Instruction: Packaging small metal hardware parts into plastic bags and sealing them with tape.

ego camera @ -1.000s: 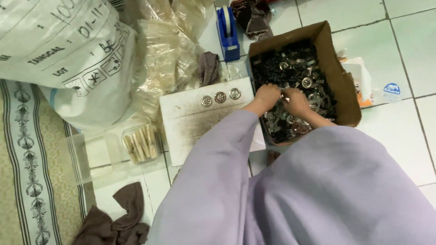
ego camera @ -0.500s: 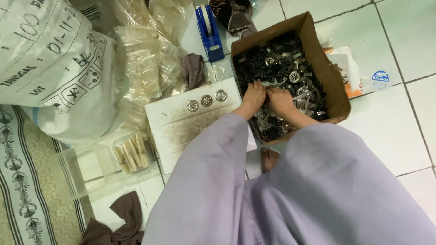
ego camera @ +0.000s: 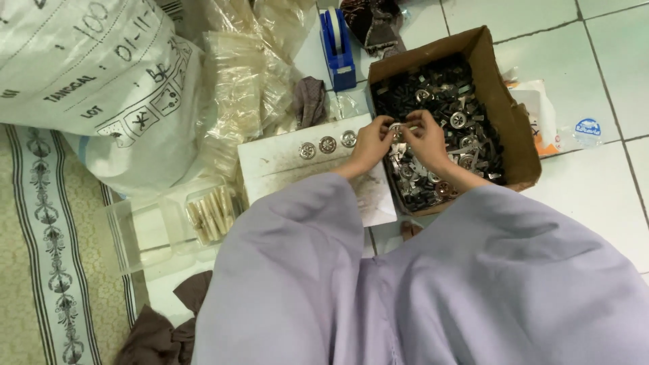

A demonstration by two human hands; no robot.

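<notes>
Here, cardboard box (ego camera: 503,101) of metal parts (ego camera: 446,94), hands (ego camera: 399,138) inside

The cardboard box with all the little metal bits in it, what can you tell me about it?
The cardboard box is brown, open-topped and rather worn, its flaps standing up around the rim. It sits on the white tiled floor, turned at an angle, beside a white board. It is heaped with small dark and silvery metal parts, some round like discs. Over its near left part, the left hand and right hand meet, pinching a small silvery piece between the fingers.
</notes>
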